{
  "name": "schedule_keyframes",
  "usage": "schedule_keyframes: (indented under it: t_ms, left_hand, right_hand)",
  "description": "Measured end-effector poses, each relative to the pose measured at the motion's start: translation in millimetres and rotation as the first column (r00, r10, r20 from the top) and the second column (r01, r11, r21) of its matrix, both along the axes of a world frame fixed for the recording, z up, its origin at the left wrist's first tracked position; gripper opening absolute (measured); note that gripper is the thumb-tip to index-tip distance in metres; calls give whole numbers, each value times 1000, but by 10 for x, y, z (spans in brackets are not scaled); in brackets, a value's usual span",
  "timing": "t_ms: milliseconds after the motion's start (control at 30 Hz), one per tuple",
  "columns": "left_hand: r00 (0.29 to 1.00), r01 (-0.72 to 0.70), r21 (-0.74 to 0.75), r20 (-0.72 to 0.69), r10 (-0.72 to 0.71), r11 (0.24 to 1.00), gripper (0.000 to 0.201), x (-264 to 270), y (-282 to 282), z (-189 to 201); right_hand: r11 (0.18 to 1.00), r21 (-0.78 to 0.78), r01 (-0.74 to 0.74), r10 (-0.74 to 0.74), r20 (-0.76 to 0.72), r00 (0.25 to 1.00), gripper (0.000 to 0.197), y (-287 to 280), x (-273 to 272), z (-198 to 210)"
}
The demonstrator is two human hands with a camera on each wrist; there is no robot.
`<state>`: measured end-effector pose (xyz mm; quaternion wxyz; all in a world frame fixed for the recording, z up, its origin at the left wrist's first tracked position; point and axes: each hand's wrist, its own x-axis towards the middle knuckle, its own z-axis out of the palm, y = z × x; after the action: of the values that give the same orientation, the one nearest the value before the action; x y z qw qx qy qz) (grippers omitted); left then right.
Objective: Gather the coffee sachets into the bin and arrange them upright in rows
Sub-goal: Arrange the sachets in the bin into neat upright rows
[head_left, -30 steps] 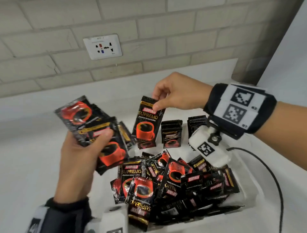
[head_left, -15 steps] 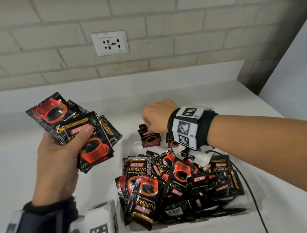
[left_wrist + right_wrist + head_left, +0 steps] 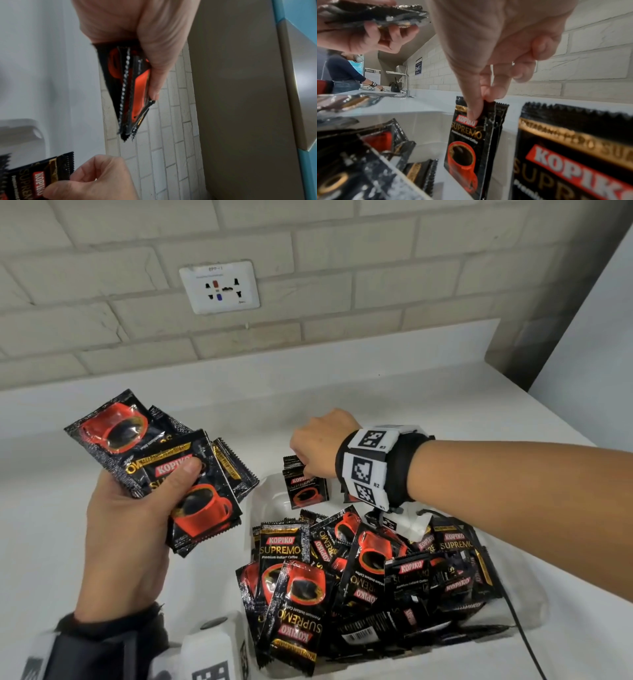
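A white bin (image 3: 255, 508) on the counter holds a loose heap of black-and-red coffee sachets (image 3: 370, 570) in its near part. At its far end a few sachets stand upright (image 3: 306, 489). My right hand (image 3: 317, 445) reaches down there and pinches the top of the front upright sachet (image 3: 467, 136) between thumb and fingers (image 3: 473, 111). My left hand (image 3: 126, 529) is raised left of the bin and grips a fanned bunch of sachets (image 3: 161, 460), thumb pressed on the front one; the bunch shows edge-on in the left wrist view (image 3: 130, 86).
The white counter (image 3: 51, 542) runs back to a brick wall with a socket plate (image 3: 220, 286). A black cable (image 3: 524, 638) trails over the bin's right side. Further along the counter are a tap (image 3: 402, 81) and another person (image 3: 344, 73).
My right hand carried one sachet from mid-air down into the bin's far end and stood it in front of the upright ones. The left hand with its bunch drifted a little left.
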<state>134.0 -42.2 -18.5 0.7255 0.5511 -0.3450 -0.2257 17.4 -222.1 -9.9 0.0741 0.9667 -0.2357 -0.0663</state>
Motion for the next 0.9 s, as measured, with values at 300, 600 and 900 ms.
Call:
schedule_keyframes:
  t_ms: [300,600,900]
  left_hand:
    - [1000,4,1,12,-4,1000,51,-12,-25,-22]
    - [999,20,26,-38,-19,999,75,-129,-131,-11]
    - [994,17,-44,-109,-21,999,82,-438,-392,92]
  right_hand:
    - [1000,28,6,-5,-27,1000,19,-33,9,39]
    - [919,389,68,-170,235,957,17,-28,-132,425]
    - [530,841,-110,-349,334,875,61,504,-346,453]
